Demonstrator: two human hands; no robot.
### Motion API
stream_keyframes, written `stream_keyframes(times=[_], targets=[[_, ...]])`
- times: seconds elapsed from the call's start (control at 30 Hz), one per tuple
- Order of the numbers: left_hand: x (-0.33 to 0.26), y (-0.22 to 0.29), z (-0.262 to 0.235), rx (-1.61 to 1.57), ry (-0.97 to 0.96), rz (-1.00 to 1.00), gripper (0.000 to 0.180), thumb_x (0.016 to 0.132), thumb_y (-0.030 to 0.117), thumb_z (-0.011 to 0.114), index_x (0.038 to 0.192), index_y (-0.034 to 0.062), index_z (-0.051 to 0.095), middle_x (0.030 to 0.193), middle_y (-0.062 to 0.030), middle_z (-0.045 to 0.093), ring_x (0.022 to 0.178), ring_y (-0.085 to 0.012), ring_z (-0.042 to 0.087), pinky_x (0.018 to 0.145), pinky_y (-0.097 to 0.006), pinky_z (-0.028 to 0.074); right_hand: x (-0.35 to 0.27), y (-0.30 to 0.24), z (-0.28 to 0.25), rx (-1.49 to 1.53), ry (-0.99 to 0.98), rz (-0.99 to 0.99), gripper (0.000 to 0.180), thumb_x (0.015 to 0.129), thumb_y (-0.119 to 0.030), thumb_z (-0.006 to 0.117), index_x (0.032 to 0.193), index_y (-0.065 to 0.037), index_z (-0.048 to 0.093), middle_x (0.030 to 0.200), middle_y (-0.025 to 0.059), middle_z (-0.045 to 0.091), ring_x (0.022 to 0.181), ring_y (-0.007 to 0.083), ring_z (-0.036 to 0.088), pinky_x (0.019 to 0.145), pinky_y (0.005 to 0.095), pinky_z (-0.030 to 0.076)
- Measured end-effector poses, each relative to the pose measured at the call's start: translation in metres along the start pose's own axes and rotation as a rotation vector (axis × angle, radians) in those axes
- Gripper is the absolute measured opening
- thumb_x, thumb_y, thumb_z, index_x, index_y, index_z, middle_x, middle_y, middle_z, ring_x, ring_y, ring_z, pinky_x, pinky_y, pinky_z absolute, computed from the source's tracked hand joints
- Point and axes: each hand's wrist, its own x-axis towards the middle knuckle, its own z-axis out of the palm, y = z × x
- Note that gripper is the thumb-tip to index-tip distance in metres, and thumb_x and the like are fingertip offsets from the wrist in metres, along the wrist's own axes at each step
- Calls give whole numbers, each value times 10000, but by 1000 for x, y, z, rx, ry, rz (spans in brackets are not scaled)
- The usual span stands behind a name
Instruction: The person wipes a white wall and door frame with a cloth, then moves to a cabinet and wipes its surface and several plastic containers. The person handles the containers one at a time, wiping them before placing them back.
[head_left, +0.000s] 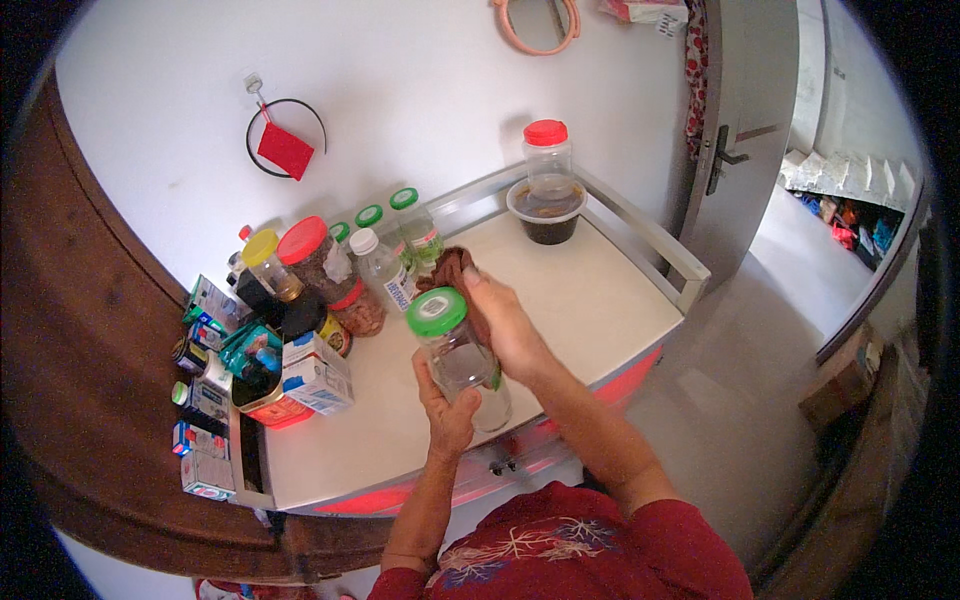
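Note:
My left hand is wrapped around the lower body of a clear glass jar with a green lid, tilted over the front part of the cabinet top. My right hand holds a brown cloth against the far right side of that jar. Part of the cloth is hidden behind the jar and my fingers. Just beyond stand a clear bottle with a white cap and several green-lidded glass jars.
The white cabinet top has a raised rail. At its back right, a red-lidded jar stands on a dark-filled tub. Crowding the left are red-lidded jars, a white-blue carton and small boxes. A door stands right.

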Motion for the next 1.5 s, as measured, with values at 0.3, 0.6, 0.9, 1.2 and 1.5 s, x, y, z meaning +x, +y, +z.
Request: stream_keyframes(times=[0.3, 0.6, 0.9, 1.2, 1.5], targets=[[30, -5, 3, 239, 351, 79, 557, 766, 160, 642, 1240, 31, 378, 1115, -66, 474, 1039, -178, 470, 924, -314, 376, -59, 74, -7, -814, 288, -419, 497, 807, -117, 557, 1263, 13, 410, 1252, 249, 379, 1153, 394, 374, 989, 461, 301], [30, -4, -8, -206, 91, -297, 557, 819, 132, 578, 1325, 13, 377, 1214, -90, 477, 1058, -204, 510, 846, -329, 480, -77, 39, -20, -838, 167, -490, 498, 793, 26, 491, 1280, 9, 393, 1211, 177, 400, 1134, 279, 433, 991, 366, 330], [28, 2, 11, 329, 111, 19, 629, 756, 32, 687, 1284, 33, 346, 1172, -86, 484, 1053, -177, 498, 884, -304, 439, -45, 22, -16, -1054, 45, -544, 537, 787, 1, 569, 1299, 8, 406, 1234, 210, 386, 1158, 363, 395, 1000, 396, 308], [17, -6, 1, 1039, 204, 190, 662, 714, 168, 717, 1275, 37, 390, 1099, -137, 574, 979, -301, 568, 787, -404, 427, -37, 13, -4, -1651, -120, -924, 406, 698, -72, 610, 1096, 5, 591, 1156, 147, 495, 1036, 309, 472, 816, 405, 382], [10, 14, 3, 1314, -100, 425, 693, 548, 202, 827, 1152, 62, 519, 1025, -112, 605, 956, -302, 568, 829, -408, 408, 22, -25, -7, -1960, -391, -33, 261, 766, -279, 590, 811, -29, 646, 891, 160, 630, 843, 271, 571, 779, 416, 423]])
